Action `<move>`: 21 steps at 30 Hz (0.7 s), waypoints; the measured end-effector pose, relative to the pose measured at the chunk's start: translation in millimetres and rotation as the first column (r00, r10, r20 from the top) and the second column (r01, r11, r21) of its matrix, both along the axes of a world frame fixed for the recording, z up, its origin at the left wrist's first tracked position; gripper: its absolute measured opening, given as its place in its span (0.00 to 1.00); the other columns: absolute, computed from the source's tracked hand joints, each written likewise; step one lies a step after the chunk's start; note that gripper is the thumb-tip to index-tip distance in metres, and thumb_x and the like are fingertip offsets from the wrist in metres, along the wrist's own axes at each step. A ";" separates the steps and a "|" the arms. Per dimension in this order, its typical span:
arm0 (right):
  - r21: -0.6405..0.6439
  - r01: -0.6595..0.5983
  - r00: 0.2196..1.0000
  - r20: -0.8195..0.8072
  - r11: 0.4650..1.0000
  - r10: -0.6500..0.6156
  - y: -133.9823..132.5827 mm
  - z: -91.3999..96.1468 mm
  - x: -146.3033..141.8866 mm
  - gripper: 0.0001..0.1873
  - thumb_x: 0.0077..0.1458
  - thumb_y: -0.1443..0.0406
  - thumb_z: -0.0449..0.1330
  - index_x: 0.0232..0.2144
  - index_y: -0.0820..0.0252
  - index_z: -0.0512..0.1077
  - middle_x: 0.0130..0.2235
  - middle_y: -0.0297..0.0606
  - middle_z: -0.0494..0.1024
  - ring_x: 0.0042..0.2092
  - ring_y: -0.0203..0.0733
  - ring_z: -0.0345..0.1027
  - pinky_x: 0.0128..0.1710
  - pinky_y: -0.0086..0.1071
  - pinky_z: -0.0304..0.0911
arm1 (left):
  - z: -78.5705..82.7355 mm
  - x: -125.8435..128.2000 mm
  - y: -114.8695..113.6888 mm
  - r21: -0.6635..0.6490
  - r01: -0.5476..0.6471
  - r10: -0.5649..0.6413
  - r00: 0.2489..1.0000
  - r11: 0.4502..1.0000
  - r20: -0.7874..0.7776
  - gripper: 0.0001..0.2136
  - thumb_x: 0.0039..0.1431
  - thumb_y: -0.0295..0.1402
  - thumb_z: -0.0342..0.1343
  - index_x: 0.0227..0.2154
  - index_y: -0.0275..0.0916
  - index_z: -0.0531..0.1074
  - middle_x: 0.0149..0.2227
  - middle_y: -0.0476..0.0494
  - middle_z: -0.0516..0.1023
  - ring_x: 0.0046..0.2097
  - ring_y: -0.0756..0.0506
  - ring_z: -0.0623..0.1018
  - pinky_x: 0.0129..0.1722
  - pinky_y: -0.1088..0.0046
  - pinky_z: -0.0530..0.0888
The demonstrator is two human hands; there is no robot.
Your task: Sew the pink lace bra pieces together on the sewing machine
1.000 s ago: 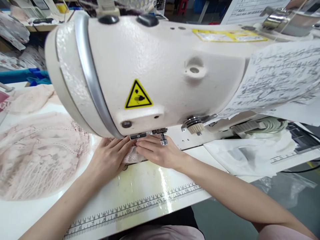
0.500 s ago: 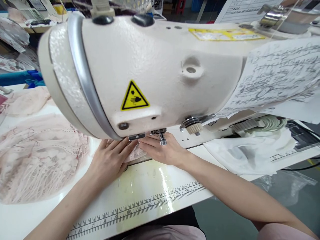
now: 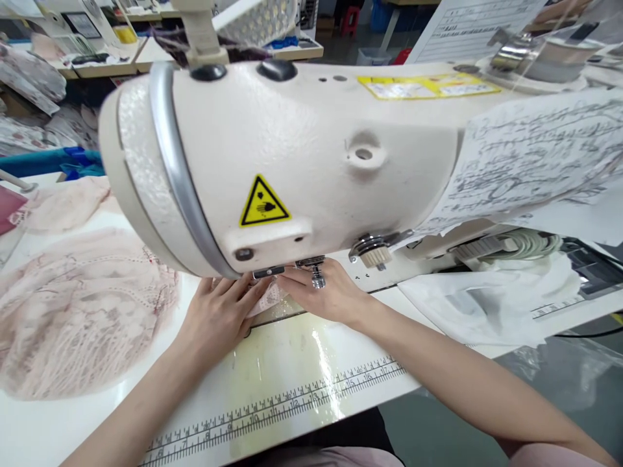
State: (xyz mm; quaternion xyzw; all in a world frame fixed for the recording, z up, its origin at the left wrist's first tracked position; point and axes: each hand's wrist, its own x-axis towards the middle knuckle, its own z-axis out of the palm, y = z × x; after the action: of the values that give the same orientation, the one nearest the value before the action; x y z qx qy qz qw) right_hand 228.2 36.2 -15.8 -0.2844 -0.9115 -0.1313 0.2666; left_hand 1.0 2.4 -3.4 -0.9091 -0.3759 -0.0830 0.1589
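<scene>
Looking down from the head, the view shows one sewing machine with one yellow triangle sign, one yellow-edged label too small to read, and a paper sheet whose handwriting cannot be made out. A ruler, its 10, 12 and 16 legible, runs along the front of the white table; one red stool stands beyond. One lace piece lies under the machine, between the left hand, palm down, and the right hand; the machine hides fingertips of both hands, so whether they pinch cannot be told. One pink heap lies left, one white cloth right.
</scene>
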 end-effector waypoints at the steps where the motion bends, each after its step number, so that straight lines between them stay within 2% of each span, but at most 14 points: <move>1: -0.003 0.005 1.000 0.011 1.000 -0.005 0.2 -0.2 0.1 0.11 0.55 0.77 0.54 0.33 0.59 0.73 0.29 0.30 0.78 0.27 0.33 0.67 0.23 0.30 0.53 | 1.4 1.1 -0.6 0.013 0.001 -0.001 1.000 1.000 0.003 0.19 0.65 0.30 0.47 0.57 0.36 0.68 0.48 0.39 0.79 0.40 0.39 0.78 0.43 0.56 0.66; 4: 0.010 0.012 1.000 0.020 1.000 -0.012 1.4 -1.8 -0.4 0.13 0.53 0.78 0.54 0.33 0.59 0.73 0.28 0.29 0.78 0.27 0.34 0.66 0.22 0.30 0.52 | 5.5 3.1 -2.9 0.060 0.013 -0.013 1.000 0.998 0.014 0.17 0.64 0.28 0.47 0.55 0.36 0.69 0.49 0.41 0.79 0.44 0.39 0.78 0.43 0.57 0.65; 6: 0.024 0.003 1.000 0.025 1.000 -0.004 1.9 -2.8 -0.9 0.13 0.53 0.78 0.54 0.34 0.59 0.73 0.31 0.30 0.79 0.28 0.34 0.67 0.22 0.31 0.53 | 6.6 2.4 -3.9 0.071 0.045 -0.047 0.998 0.997 0.032 0.17 0.64 0.26 0.48 0.54 0.35 0.69 0.51 0.43 0.78 0.46 0.40 0.78 0.46 0.57 0.65; 10: -0.001 -0.019 0.995 0.093 1.000 0.019 -1.1 -3.3 -1.9 0.15 0.54 0.79 0.51 0.37 0.60 0.73 0.41 0.32 0.80 0.33 0.34 0.69 0.24 0.30 0.55 | 4.4 -3.9 -2.3 0.020 0.139 -0.141 0.985 0.990 0.102 0.19 0.63 0.25 0.47 0.56 0.34 0.67 0.53 0.42 0.77 0.50 0.43 0.77 0.53 0.59 0.64; 13: -0.009 -0.005 0.995 0.099 1.000 0.006 -7.2 -2.0 -3.2 0.15 0.58 0.77 0.51 0.41 0.59 0.73 0.47 0.34 0.78 0.35 0.34 0.69 0.26 0.30 0.56 | 2.3 -10.8 0.5 -0.049 0.152 -0.142 0.977 0.987 0.158 0.22 0.64 0.25 0.46 0.60 0.38 0.62 0.54 0.44 0.75 0.53 0.44 0.76 0.54 0.60 0.64; 17: 0.065 0.002 0.998 0.058 0.998 -0.006 -12.9 -0.7 -7.6 0.15 0.59 0.77 0.51 0.41 0.58 0.73 0.43 0.33 0.79 0.36 0.34 0.69 0.25 0.30 0.56 | 1.9 -18.9 3.9 -0.114 0.141 -0.120 0.977 0.983 0.174 0.24 0.63 0.26 0.46 0.62 0.42 0.60 0.56 0.46 0.74 0.53 0.45 0.77 0.48 0.63 0.68; 19: 0.078 -0.054 0.998 0.042 0.995 0.051 -12.6 -2.4 -10.9 0.14 0.59 0.78 0.51 0.38 0.60 0.73 0.41 0.34 0.79 0.40 0.34 0.69 0.29 0.29 0.60 | 1.9 -21.3 5.2 -0.116 0.144 -0.121 0.975 0.983 0.186 0.24 0.63 0.26 0.46 0.62 0.43 0.61 0.56 0.46 0.74 0.52 0.44 0.78 0.47 0.63 0.68; 21: 0.037 -0.116 0.993 0.028 0.993 0.115 -11.1 -5.6 -14.2 0.12 0.60 0.77 0.52 0.38 0.60 0.73 0.39 0.35 0.79 0.43 0.35 0.69 0.36 0.29 0.64 | 2.1 -22.2 5.8 -0.119 0.133 -0.108 0.974 0.984 0.197 0.24 0.62 0.25 0.46 0.61 0.43 0.62 0.55 0.46 0.74 0.51 0.44 0.78 0.46 0.63 0.69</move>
State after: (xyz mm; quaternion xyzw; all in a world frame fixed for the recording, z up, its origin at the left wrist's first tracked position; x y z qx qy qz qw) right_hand 214.0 25.1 -21.3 -0.2242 -0.9272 -0.1367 0.2673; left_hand -21.3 8.2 -1.2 -0.9268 -0.3380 -0.1538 0.0568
